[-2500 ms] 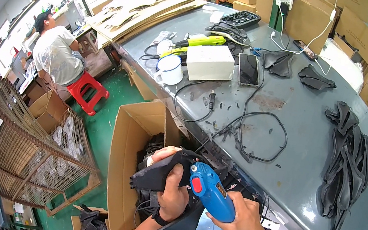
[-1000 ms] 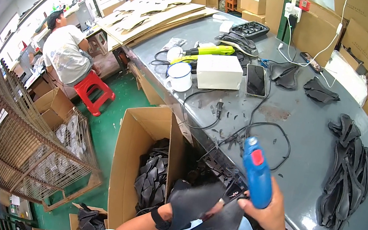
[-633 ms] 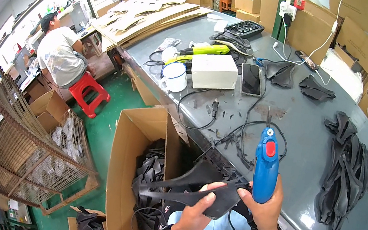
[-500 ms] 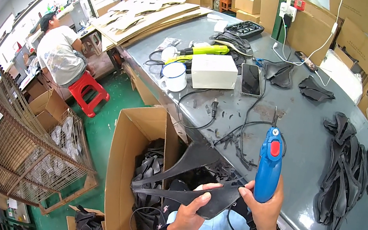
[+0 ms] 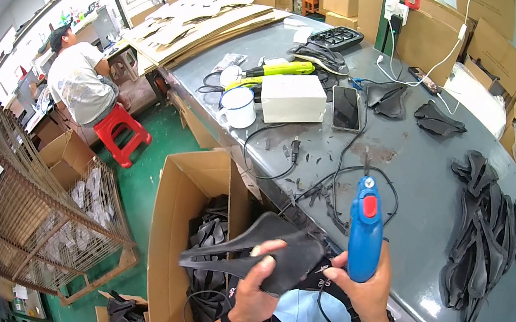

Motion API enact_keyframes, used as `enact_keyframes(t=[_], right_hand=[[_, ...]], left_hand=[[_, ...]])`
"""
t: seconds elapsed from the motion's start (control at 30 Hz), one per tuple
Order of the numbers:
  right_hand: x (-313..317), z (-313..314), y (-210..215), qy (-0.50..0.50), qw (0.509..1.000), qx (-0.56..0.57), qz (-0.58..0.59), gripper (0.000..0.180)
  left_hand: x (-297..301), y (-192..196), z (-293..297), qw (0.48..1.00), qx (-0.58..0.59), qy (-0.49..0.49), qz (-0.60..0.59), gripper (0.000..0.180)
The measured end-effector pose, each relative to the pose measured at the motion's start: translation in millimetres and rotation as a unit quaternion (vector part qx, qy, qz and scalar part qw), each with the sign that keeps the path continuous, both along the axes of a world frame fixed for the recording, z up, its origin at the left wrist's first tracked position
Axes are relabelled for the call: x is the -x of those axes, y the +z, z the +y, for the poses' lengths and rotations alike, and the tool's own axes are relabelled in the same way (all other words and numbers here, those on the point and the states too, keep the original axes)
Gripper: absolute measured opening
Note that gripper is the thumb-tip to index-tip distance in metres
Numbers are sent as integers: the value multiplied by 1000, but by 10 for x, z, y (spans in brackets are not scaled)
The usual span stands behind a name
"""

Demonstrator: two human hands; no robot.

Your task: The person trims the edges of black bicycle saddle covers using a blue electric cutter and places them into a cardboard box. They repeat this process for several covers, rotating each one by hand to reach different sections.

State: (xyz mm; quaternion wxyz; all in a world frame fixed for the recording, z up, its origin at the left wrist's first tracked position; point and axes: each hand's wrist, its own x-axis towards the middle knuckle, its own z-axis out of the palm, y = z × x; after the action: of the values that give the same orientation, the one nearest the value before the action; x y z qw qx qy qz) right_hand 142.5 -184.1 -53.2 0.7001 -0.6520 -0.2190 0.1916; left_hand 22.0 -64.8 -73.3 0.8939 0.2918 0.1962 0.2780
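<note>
Head view: black forked panel (image 5: 293,259), in left hand (image 5: 253,303), fingers closed on it, partly above open cardboard box (image 5: 170,228); blue handheld power tool (image 5: 364,243), red button (image 5: 370,206), in right hand (image 5: 370,292), fingers wrapped round grip, near grey bench (image 5: 433,197).

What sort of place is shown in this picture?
Probably a factory workshop: the right hand holds a blue handheld tool, black pieces lie piled on the grey worktable, and more lie in a cardboard box.

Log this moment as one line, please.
left hand: holding black piece | right hand: gripping blue tool, upright in view, clear of black piece | carton: open, dark parts inside
</note>
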Motion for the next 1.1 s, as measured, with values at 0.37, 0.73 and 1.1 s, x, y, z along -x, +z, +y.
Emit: enact_keyframes(t=[0.37, 0.73, 1.1], right_hand=[[208, 46, -131, 87, 910, 189, -357, 59], [238, 41, -81, 112, 903, 191, -368, 61], [207, 22, -37, 117, 901, 194, -370, 58]], left_hand=[[-83, 178, 315, 946, -177, 250, -103, 40], [-147, 79, 244, 914, -237, 329, -23, 42], [55, 173, 445, 947, -246, 205, -9, 43]])
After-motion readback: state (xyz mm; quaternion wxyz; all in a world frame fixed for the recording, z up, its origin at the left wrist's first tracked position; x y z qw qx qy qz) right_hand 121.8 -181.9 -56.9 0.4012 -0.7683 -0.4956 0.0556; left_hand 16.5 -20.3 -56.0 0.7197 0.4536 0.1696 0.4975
